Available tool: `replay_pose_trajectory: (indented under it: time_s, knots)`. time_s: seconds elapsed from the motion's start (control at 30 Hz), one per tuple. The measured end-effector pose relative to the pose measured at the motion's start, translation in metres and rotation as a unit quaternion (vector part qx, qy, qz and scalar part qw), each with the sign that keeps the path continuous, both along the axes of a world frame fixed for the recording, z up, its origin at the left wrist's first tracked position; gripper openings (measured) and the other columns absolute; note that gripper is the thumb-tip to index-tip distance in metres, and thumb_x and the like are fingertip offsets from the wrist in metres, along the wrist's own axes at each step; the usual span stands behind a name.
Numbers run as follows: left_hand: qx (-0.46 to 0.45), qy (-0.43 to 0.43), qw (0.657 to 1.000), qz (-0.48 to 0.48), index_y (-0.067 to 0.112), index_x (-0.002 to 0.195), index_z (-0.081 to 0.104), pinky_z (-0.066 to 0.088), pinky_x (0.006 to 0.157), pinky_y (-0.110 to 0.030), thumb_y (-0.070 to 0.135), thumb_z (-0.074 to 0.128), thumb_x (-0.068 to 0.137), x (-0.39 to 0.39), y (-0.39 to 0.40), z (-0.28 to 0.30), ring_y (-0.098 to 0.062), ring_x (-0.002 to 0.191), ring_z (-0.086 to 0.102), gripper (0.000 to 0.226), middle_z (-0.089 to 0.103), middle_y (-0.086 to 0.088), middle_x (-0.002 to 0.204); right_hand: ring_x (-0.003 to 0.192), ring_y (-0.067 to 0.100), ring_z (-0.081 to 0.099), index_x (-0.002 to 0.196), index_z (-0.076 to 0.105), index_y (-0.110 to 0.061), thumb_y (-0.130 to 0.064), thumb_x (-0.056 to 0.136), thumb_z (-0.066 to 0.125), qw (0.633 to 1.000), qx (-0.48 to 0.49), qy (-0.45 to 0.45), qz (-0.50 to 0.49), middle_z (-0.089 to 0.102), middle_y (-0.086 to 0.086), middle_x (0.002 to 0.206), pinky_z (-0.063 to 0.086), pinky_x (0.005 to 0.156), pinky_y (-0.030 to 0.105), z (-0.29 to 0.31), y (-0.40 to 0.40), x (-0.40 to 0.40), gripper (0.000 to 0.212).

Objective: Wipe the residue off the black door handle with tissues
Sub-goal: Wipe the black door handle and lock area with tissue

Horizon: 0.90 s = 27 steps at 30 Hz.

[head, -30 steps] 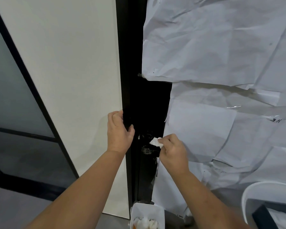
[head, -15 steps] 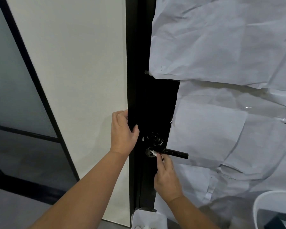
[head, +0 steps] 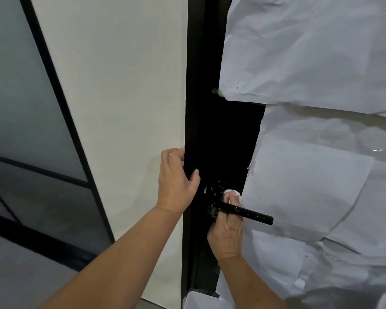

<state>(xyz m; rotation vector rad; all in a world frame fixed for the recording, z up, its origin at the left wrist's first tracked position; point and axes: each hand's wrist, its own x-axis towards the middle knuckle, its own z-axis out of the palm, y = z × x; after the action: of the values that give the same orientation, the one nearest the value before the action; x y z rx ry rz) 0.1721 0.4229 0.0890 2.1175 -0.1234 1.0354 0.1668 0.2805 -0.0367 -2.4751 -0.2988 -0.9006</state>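
A black lever door handle [head: 252,214] sticks out to the right from a black door [head: 223,134]; white residue marks its round base [head: 216,190]. My right hand [head: 226,233] reaches up from below, behind the lever, and presses a small white tissue [head: 233,193] against the door just right of the base. My left hand [head: 176,184] grips the door's left edge, fingers wrapped round it, level with the handle base.
Crumpled white paper sheets [head: 310,63] cover most of the door to the right. A white wall panel [head: 120,97] and frosted glass [head: 16,90] lie to the left. A white container [head: 198,301] sits at the bottom edge below the handle.
My right hand dropped from above the lever to beneath it, then pushed the tissue up behind the lever to beside the base. The left hand kept its grip. The view shifted right.
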Motion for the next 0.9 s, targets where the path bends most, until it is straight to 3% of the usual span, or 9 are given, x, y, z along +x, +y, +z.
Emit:
replay_pose_trajectory:
  time_s: [0.13,0.3,0.43,0.53,0.63,0.73,0.83,0.9]
  knots:
    - [-0.006,-0.003,1.0,0.004,0.02,0.124,0.047,0.055,0.082,-0.034,0.015,0.074,0.076,0.002,-0.001,-0.002,-0.014,0.099,0.052,0.055,0.039,0.007,0.113,0.14,0.034,0.027,0.141,0.032,0.003,0.005,0.078,0.047,0.999,0.011,-0.033,-0.001,0.029,0.017,0.146,0.022,0.117,0.047,-0.003,0.002,0.006,0.065]
    - [-0.009,0.001,1.0,0.016,0.016,0.124,0.051,0.054,0.083,-0.031,0.015,0.074,0.075,0.001,-0.002,-0.001,-0.013,0.099,0.05,0.053,0.041,0.005,0.112,0.14,0.034,0.028,0.144,0.03,-0.002,0.001,0.081,0.035,0.999,-0.001,-0.031,-0.023,0.029,0.017,0.148,0.028,0.114,0.048,-0.011,-0.002,0.003,0.063]
    - [-0.01,0.008,1.0,0.016,0.018,0.122,0.054,0.053,0.083,-0.028,0.016,0.074,0.075,0.001,-0.001,0.001,-0.008,0.098,0.047,0.051,0.044,0.004,0.111,0.136,0.036,0.031,0.137,0.042,0.001,0.007,0.063,0.054,0.996,-0.077,0.032,-0.042,0.027,0.018,0.148,0.034,0.11,0.048,-0.024,0.003,-0.008,0.076]
    - [-0.009,0.008,1.0,0.014,0.019,0.12,0.055,0.053,0.082,-0.026,0.016,0.074,0.075,0.001,-0.001,0.001,-0.006,0.097,0.046,0.05,0.045,0.004,0.11,0.13,0.037,0.035,0.134,0.045,0.0,0.006,0.059,0.059,0.994,-0.081,0.041,-0.059,0.034,0.021,0.143,0.037,0.108,0.047,-0.026,0.008,-0.005,0.077]
    - [-0.012,0.006,1.0,0.015,0.022,0.119,0.054,0.052,0.082,-0.023,0.015,0.074,0.075,-0.001,-0.002,0.003,-0.005,0.096,0.045,0.049,0.043,0.007,0.107,0.125,0.035,0.038,0.136,0.043,-0.005,0.003,0.061,0.056,0.993,-0.111,0.012,-0.024,0.038,0.019,0.136,0.029,0.111,0.044,-0.021,0.018,-0.003,0.077]
    - [-0.009,0.011,1.0,0.017,0.023,0.119,0.052,0.052,0.082,-0.021,0.015,0.075,0.075,-0.002,-0.002,0.004,-0.006,0.096,0.047,0.051,0.04,0.009,0.107,0.122,0.034,0.041,0.133,0.048,-0.006,0.002,0.064,0.049,0.996,-0.092,0.006,0.01,0.043,0.019,0.132,0.04,0.106,0.044,-0.012,0.02,-0.003,0.069]
    - [-0.005,0.019,1.0,0.017,0.02,0.12,0.051,0.051,0.082,-0.02,0.016,0.076,0.075,-0.002,-0.001,0.004,-0.006,0.095,0.046,0.051,0.04,0.008,0.109,0.111,0.033,0.054,0.121,0.058,-0.005,0.01,0.063,0.056,0.997,-0.036,0.03,0.064,0.056,0.016,0.121,0.052,0.093,0.043,-0.005,0.008,-0.001,0.06]
    - [-0.005,0.031,0.999,0.02,0.019,0.119,0.052,0.051,0.082,-0.019,0.016,0.076,0.075,-0.002,-0.001,0.005,-0.003,0.093,0.044,0.05,0.041,0.006,0.11,0.109,0.032,0.056,0.119,0.058,-0.007,0.012,0.064,0.057,0.995,-0.006,0.035,0.092,0.059,0.013,0.117,0.051,0.094,0.041,0.0,-0.002,-0.006,0.058]
